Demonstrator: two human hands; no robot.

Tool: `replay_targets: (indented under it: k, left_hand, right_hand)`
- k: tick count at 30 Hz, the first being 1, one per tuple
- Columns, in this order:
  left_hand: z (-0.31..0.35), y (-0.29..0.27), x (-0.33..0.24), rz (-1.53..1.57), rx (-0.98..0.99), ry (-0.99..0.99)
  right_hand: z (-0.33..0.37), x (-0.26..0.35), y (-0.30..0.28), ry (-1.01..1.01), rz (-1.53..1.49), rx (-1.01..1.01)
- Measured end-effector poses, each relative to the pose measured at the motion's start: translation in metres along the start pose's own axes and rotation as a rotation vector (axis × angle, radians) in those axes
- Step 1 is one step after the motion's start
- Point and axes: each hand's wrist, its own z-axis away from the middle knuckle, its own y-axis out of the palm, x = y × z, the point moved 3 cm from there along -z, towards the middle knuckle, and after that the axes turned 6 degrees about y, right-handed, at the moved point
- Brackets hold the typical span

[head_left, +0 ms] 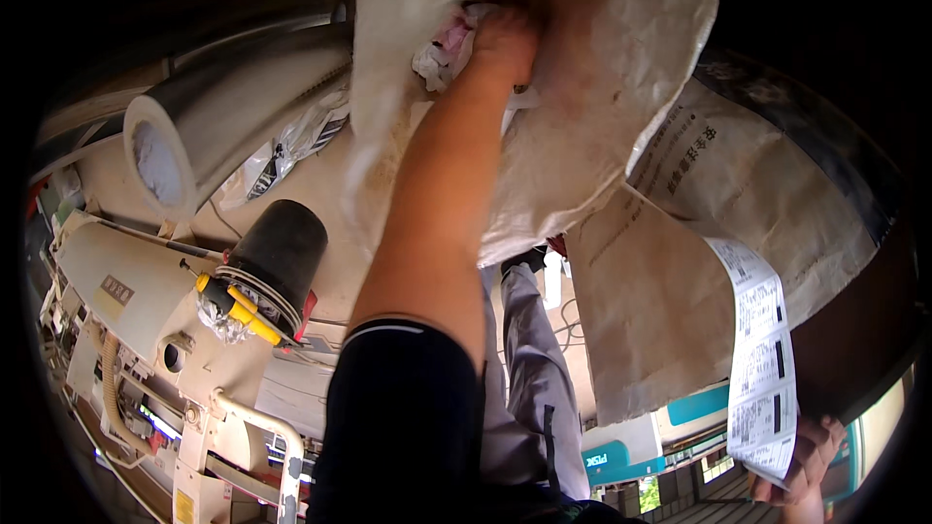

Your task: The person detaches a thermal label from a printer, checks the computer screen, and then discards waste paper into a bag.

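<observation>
Strip of white printed paper (762, 359), near right, I have pinched in the right hand (811, 456); farther off, the left hand (507, 44), its grip I cannot tell, is inside a wide-mouthed off-white sack (592, 155) beside crumpled pink-and-white material (449, 47)

At twelve o'clock the left hand (507, 39) is inside a pale sack (612, 87); at four the right hand (815, 456) holds a paper strip (760, 354). A black container (286, 243) sits at nine.
</observation>
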Motion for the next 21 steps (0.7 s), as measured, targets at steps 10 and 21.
replay_targets:
  k: [10,21]
  left_hand:
    - [0.004,0.045,0.032,0.005,0.061,-0.185]
    - [0.021,0.076,0.03,0.033,0.133,-0.271]
  right_hand:
    - [0.01,-0.01,0.007,-0.003,0.024,0.053]
    - [0.026,-0.016,0.008,-0.04,0.04,0.042]
